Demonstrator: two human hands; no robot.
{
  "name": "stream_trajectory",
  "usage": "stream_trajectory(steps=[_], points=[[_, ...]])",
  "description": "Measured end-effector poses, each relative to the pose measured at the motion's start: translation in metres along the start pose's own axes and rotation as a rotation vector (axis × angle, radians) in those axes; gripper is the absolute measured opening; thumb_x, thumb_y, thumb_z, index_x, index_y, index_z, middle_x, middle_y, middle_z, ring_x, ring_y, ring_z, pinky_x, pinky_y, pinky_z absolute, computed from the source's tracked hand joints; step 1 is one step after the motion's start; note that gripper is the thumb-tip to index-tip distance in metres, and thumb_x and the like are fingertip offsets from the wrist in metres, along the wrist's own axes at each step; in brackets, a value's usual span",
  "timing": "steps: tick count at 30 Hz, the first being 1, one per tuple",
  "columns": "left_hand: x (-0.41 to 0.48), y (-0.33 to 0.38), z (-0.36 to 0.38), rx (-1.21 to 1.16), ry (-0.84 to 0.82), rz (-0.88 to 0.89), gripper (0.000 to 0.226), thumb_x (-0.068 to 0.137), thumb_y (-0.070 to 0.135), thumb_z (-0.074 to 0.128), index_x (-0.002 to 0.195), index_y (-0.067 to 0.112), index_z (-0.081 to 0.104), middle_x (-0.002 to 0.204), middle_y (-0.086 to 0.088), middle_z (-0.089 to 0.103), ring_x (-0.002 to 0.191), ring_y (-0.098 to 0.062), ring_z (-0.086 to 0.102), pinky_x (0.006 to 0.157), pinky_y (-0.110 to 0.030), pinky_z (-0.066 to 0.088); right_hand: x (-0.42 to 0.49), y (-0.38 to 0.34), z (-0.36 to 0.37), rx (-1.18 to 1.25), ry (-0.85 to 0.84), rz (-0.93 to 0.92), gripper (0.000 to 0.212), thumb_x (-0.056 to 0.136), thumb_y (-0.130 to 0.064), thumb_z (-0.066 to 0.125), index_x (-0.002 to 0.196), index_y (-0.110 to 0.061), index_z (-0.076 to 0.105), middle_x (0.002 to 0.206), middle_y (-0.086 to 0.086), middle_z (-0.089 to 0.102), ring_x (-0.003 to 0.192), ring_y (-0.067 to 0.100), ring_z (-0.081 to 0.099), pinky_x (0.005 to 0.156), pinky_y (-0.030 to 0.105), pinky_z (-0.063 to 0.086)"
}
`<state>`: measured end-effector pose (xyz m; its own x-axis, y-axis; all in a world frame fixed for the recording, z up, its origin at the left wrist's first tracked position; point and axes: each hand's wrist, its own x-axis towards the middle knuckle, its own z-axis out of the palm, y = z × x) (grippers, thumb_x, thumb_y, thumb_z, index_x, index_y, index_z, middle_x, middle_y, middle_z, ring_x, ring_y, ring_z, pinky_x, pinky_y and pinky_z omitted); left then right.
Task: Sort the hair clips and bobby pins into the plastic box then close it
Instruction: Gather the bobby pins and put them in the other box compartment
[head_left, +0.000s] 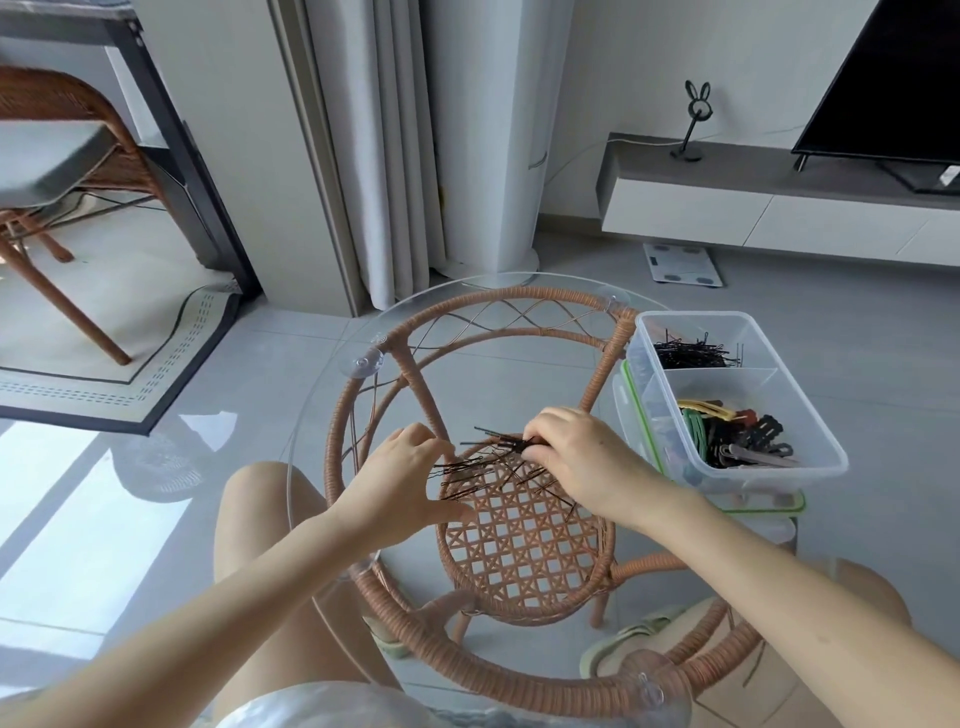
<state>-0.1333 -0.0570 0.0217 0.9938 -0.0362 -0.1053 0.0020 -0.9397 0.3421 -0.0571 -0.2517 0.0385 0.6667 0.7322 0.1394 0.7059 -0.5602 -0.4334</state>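
Right grip (566, 457): bobby pins (496, 446) are pinched, just left of the plastic box (737, 315).
Left grip (402, 470): curled against the pins, possibly holding; cannot be told.

Plastic box (727, 384) at frame right on worktop (493, 374), lid (769, 504) under it. Bobby pins (696, 353) in upper compartment, hair clips (737, 431) in lower. Loose pins (483, 462) centre frame, between left hand (400, 473) and right hand (576, 457).

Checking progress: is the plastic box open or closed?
Open: nothing covers the plastic box on top, and its green-rimmed lid lies underneath it.
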Motion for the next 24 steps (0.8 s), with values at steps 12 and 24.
stream_trajectory(steps=[12, 24], points=[[0.026, 0.01, 0.001, 0.028, -0.044, 0.061, 0.036, 0.081, 0.036, 0.066, 0.113, 0.019, 0.064, 0.112, 0.003, 0.064, 0.101, -0.014, 0.058, 0.09, -0.027, 0.049, 0.005, 0.029, -0.098, -0.036, 0.237, 0.07, 0.01, 0.085, -0.009, 0.061, 0.09, -0.001, 0.062, 0.084, 0.002, 0.056, 0.077, 0.018, 0.049, 0.068, 0.025, 0.037], [0.049, 0.014, -0.022, 0.165, -0.27, 0.066, 0.029, 0.081, 0.036, 0.067, 0.104, 0.02, 0.062, 0.093, 0.01, 0.052, 0.084, -0.009, 0.049, 0.074, -0.017, 0.041, 0.02, 0.153, -0.145, -0.525, -0.149, 0.239, 0.017, 0.091, -0.019, 0.051, 0.096, -0.004, 0.058, 0.101, 0.011, 0.06, 0.102, 0.027, 0.05, 0.088, 0.034, 0.036]])
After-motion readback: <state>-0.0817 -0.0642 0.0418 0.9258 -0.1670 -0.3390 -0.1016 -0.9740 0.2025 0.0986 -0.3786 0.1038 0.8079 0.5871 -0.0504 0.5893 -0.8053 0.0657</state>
